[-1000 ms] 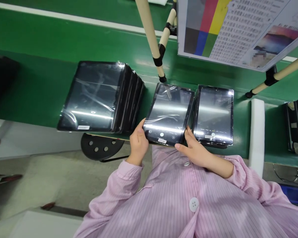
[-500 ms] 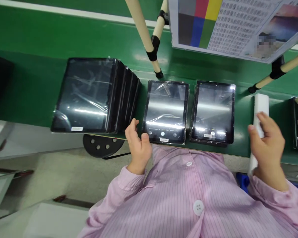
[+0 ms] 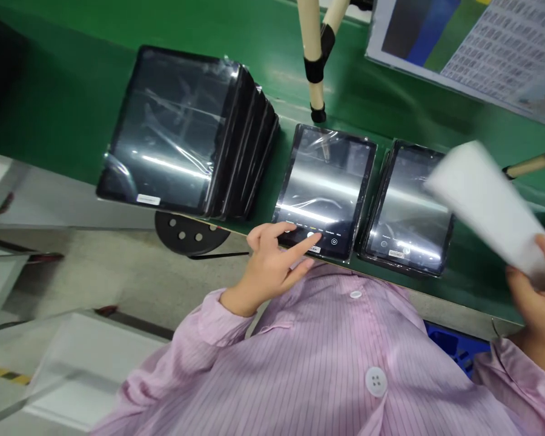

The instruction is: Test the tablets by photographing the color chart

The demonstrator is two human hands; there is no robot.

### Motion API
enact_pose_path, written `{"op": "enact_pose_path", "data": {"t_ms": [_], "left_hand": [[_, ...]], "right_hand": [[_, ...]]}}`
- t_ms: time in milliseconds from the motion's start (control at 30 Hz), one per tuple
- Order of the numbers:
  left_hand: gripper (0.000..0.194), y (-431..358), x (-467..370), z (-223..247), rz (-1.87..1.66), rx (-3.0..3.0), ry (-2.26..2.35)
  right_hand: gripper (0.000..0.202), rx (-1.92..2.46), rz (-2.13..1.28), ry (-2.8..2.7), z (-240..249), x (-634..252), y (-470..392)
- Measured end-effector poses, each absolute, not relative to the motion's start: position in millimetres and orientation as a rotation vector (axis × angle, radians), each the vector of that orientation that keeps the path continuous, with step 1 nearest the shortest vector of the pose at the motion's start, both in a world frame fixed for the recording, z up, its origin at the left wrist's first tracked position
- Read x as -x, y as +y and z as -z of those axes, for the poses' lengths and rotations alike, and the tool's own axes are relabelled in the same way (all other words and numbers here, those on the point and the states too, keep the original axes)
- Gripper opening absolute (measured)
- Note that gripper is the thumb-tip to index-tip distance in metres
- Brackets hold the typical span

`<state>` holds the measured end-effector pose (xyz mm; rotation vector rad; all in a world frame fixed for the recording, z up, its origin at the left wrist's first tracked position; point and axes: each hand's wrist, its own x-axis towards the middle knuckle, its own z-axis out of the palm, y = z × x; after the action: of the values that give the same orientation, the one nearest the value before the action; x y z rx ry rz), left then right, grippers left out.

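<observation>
On the green table lies a film-covered tablet [image 3: 329, 181] with camera controls lit along its lower edge. My left hand [image 3: 272, 263] is over that lower edge, index finger stretched to the round shutter button, the other fingers apart. Just to the right, another tablet [image 3: 404, 206] lies on top of at least one more. My right hand [image 3: 538, 297] grips the near end of a white foam block [image 3: 488, 206], which is raised and tilted, its far end in front of the right tablet's upper corner. Part of the right hand is cut off by the frame.
A tall, leaning stack of tablets [image 3: 172, 133] stands on the left. Behind stands a pale pipe frame [image 3: 309, 36] with black joints, and a printed test chart [image 3: 472, 54] at the upper right. A black stool seat [image 3: 191, 233] and blue crate [image 3: 454, 345] are below.
My left hand has moved right onto the middle tablet's lower screen, with the index finger extended. My right hand has lifted the foam block off the table and tilted it. The view has shifted and turned.
</observation>
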<state>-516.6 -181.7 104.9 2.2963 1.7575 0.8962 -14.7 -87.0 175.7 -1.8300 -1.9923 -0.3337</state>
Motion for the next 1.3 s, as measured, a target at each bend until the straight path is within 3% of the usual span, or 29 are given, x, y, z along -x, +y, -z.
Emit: {"op": "enact_pose_path", "data": {"t_ms": [133, 433, 900, 1100, 1300], "left_hand": [[0.046, -188, 512, -98, -0.889, -2.302, 1.749], [0.039, -190, 503, -100, -1.054, -2.287, 1.939], [0.05, -187, 504, -112, -1.15, -2.41, 1.867], [0.045, -164, 475, -128, -1.188, -2.531, 1.57], [0.034, -133, 429, -143, -0.936, -2.726, 1.298]], "right_hand": [[0.042, 1.411, 0.069, -2.4, -186, 85, -54], [0.037, 1.398, 0.118, -2.502, -175, 84, -25], [0.036, 1.299, 0.129, -2.533, -182, 99, -30], [0.041, 1.35, 0.063, -2.536, -178, 104, -33], [0.046, 1.448, 0.035, -2.486, -173, 102, -36]]}}
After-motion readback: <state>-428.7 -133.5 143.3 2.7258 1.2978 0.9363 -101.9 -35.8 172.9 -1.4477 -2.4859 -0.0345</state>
